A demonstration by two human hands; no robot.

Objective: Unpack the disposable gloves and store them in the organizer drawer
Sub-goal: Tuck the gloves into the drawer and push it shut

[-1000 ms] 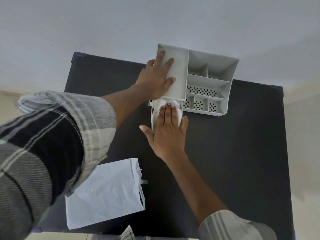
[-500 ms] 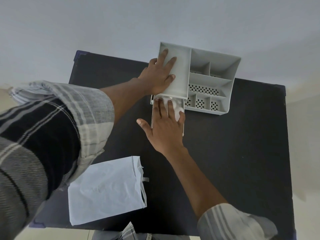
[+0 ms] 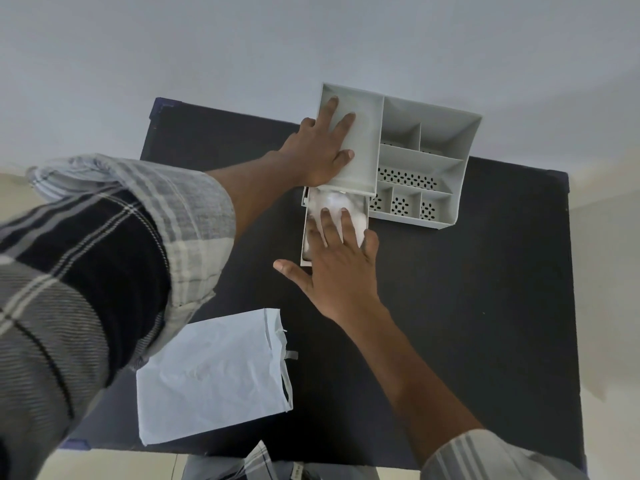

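- My left hand [image 3: 320, 147] lies flat, fingers spread, on the closed top panel of the grey organizer [image 3: 429, 157], steadying it near the far edge of the dark surface [image 3: 485, 306].
- My right hand [image 3: 341, 268] presses down with straight fingers, thumb spread out to the side, on the white disposable gloves [image 3: 334, 206].
- The gloves sit bunched inside the organizer drawer [image 3: 304, 233], which is pulled out toward me from under the panel; its side walls show on either side of my fingers.
- To the right of the drawer, the organizer's open compartments have perforated floors.
- A crumpled white bag [image 3: 211, 375] lies flat near the surface's near left edge, well apart from the drawer.
- Bare dark surface stretches to my right.
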